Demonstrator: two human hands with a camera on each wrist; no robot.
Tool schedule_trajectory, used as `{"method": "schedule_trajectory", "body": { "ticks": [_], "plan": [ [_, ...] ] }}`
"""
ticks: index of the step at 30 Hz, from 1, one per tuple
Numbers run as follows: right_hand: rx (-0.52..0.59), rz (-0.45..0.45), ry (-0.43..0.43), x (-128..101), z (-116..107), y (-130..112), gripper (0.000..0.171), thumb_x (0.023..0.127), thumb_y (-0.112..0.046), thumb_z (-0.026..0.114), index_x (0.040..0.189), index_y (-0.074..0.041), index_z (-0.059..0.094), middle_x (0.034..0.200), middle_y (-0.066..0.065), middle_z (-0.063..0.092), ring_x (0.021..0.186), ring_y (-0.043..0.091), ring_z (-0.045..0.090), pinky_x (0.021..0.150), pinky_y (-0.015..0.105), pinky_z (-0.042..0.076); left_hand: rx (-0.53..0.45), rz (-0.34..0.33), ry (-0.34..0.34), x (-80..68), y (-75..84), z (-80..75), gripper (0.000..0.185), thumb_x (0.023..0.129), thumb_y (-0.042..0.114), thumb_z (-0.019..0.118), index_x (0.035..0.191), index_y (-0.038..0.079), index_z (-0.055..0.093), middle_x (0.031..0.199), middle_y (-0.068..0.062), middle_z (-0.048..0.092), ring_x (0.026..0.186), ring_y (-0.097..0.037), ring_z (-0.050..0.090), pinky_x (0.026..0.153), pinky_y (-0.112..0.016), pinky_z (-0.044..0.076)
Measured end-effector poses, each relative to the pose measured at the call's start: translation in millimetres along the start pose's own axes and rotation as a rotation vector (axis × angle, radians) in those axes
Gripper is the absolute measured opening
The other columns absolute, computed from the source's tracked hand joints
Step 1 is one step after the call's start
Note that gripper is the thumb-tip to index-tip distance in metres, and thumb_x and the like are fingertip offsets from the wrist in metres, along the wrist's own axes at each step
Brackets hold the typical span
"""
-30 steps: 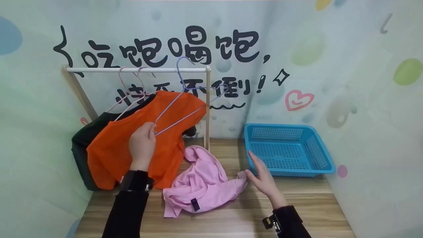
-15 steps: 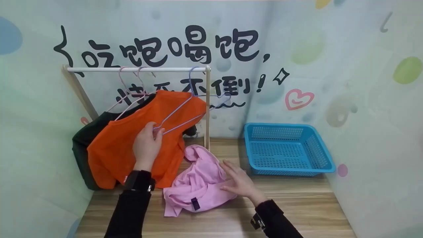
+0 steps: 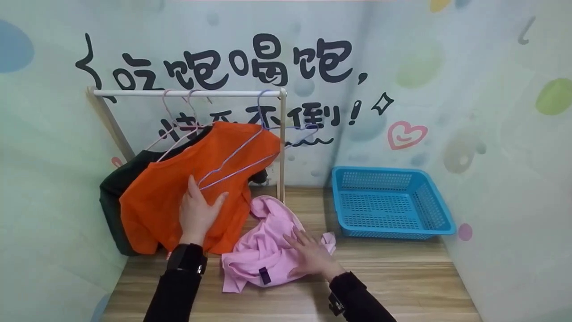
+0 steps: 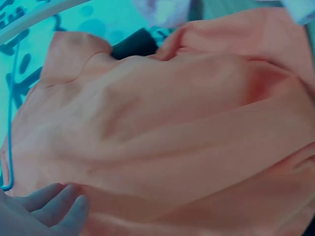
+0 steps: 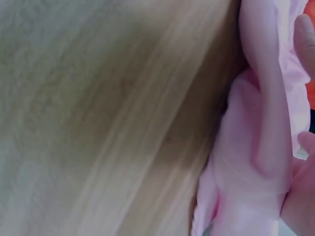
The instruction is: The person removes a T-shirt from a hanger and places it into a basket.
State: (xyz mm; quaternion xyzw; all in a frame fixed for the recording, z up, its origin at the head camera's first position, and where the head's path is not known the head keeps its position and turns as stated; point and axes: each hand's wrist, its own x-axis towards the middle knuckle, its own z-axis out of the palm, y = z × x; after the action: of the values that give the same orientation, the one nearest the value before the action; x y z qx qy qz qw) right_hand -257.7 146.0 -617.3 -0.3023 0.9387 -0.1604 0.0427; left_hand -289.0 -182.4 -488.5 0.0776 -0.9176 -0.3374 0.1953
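My left hand (image 3: 199, 212) has its thumb and fingers spread in front of an orange shirt (image 3: 152, 205). Its fingertips lie right by the lower corner of a blue-purple wire hanger (image 3: 239, 171), which hangs bare by its hook from the rack's white rod (image 3: 223, 93). In the left wrist view, relaxed fingers (image 4: 54, 209) show against the orange cloth. With fingers spread, my right hand (image 3: 313, 257) lies over the right side of a crumpled pink garment (image 3: 263, 243) on the table. A small black patch shows on the pink cloth.
Behind the orange shirt hangs a dark green garment (image 3: 109, 214); pink hangers (image 3: 166, 107) carry them. The rack's right post (image 3: 282, 147) stands behind the pink garment. A blue plastic basket (image 3: 397, 233) sits on the wooden table (image 3: 402, 277) at right.
The blue-purple hanger has come down onto the rod, and my left hand has let go of it. My right hand has moved left from beside the basket onto the pink garment.
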Motion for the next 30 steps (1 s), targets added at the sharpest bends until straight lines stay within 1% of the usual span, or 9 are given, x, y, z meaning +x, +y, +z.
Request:
{"method": "schedule_trajectory", "body": {
  "ticks": [4, 8, 12, 15, 20, 23, 25, 27, 30],
  "plan": [
    [0.045, 0.034, -0.034, -4.8, 8.1, 0.9, 0.114, 0.064, -0.059, 0.085, 0.157, -0.027, 0.028, 0.162, 0.017, 0.016, 0.143, 0.041, 0.026, 0.106, 0.067, 0.028, 0.051, -0.012, -0.017, -8.8, -8.3, 13.8, 0.114, 0.082, 0.067, 0.065, 0.157, 0.003, 0.007, 0.153, -0.027, 0.030, 0.137, -0.044, 0.033, 0.112, -0.060, 0.024],
    [-0.015, 0.070, -0.039, -7.3, 17.8, 0.9, 0.114, 0.063, -0.064, 0.083, 0.157, -0.030, 0.028, 0.160, 0.017, 0.025, 0.140, 0.043, 0.032, 0.102, 0.067, 0.032, 0.137, 0.008, -0.043, -20.0, -17.3, 30.9, 0.115, 0.082, 0.067, 0.065, 0.156, -0.001, 0.009, 0.157, -0.028, 0.023, 0.142, -0.045, 0.023, 0.114, -0.061, 0.017],
    [-0.090, 0.120, -0.025, -6.7, 23.4, -1.5, 0.114, 0.063, -0.064, 0.082, 0.157, -0.028, 0.029, 0.151, 0.014, 0.040, 0.132, 0.041, 0.041, 0.098, 0.065, 0.036, 0.251, 0.072, -0.073, -33.2, -23.4, 49.7, 0.112, 0.082, 0.065, 0.065, 0.155, -0.003, 0.015, 0.160, -0.029, 0.012, 0.146, -0.047, 0.007, 0.115, -0.062, 0.005],
    [-0.121, 0.151, 0.008, -5.7, 25.5, -2.5, 0.107, 0.066, -0.062, 0.082, 0.156, -0.028, 0.032, 0.138, 0.013, 0.049, 0.122, 0.038, 0.048, 0.093, 0.060, 0.039, 0.298, 0.132, -0.092, -42.6, -23.7, 62.6, 0.111, 0.081, 0.064, 0.067, 0.155, -0.002, 0.018, 0.160, -0.029, 0.008, 0.147, -0.047, 0.001, 0.115, -0.062, -0.001],
    [-0.140, 0.152, 0.087, -5.7, 30.4, -4.0, 0.072, 0.078, -0.052, 0.078, 0.141, -0.027, 0.054, 0.114, 0.011, 0.057, 0.103, 0.034, 0.056, 0.080, 0.052, 0.045, 0.330, 0.197, -0.120, -55.6, -22.9, 77.7, 0.109, 0.082, 0.063, 0.067, 0.157, 0.003, 0.017, 0.161, -0.028, 0.005, 0.147, -0.045, -0.004, 0.114, -0.064, -0.002],
    [-0.133, 0.147, 0.169, -5.5, 33.8, -3.5, 0.042, 0.082, -0.040, 0.078, 0.119, -0.024, 0.065, 0.098, 0.009, 0.062, 0.089, 0.032, 0.060, 0.069, 0.047, 0.048, 0.333, 0.232, -0.134, -61.9, -20.7, 84.4, 0.107, 0.082, 0.064, 0.066, 0.157, 0.005, 0.017, 0.162, -0.027, 0.005, 0.147, -0.045, -0.003, 0.113, -0.065, 0.000],
    [-0.114, 0.156, 0.225, -4.8, 34.6, -2.5, 0.027, 0.084, -0.033, 0.078, 0.107, -0.022, 0.066, 0.088, 0.007, 0.063, 0.081, 0.030, 0.061, 0.063, 0.044, 0.048, 0.335, 0.253, -0.145, -66.0, -18.8, 87.5, 0.106, 0.082, 0.064, 0.066, 0.157, 0.006, 0.018, 0.162, -0.026, 0.006, 0.147, -0.045, -0.002, 0.113, -0.066, 0.001],
    [-0.051, 0.177, 0.261, -4.0, 33.1, -1.1, 0.019, 0.086, -0.027, 0.076, 0.099, -0.021, 0.064, 0.081, 0.006, 0.063, 0.077, 0.030, 0.063, 0.060, 0.043, 0.049, 0.333, 0.270, -0.155, -70.0, -17.2, 89.3, 0.105, 0.082, 0.064, 0.066, 0.157, 0.006, 0.020, 0.162, -0.025, 0.008, 0.147, -0.045, 0.000, 0.113, -0.066, 0.002],
    [0.127, 0.234, 0.300, -3.0, 23.5, 2.5, 0.014, 0.090, -0.021, 0.071, 0.102, -0.017, 0.064, 0.087, 0.009, 0.068, 0.083, 0.032, 0.066, 0.068, 0.046, 0.052, 0.344, 0.282, -0.174, -75.5, -15.8, 89.3, 0.104, 0.083, 0.064, 0.065, 0.157, 0.007, 0.021, 0.162, -0.025, 0.009, 0.147, -0.045, 0.002, 0.113, -0.066, 0.001]
  ]
}}
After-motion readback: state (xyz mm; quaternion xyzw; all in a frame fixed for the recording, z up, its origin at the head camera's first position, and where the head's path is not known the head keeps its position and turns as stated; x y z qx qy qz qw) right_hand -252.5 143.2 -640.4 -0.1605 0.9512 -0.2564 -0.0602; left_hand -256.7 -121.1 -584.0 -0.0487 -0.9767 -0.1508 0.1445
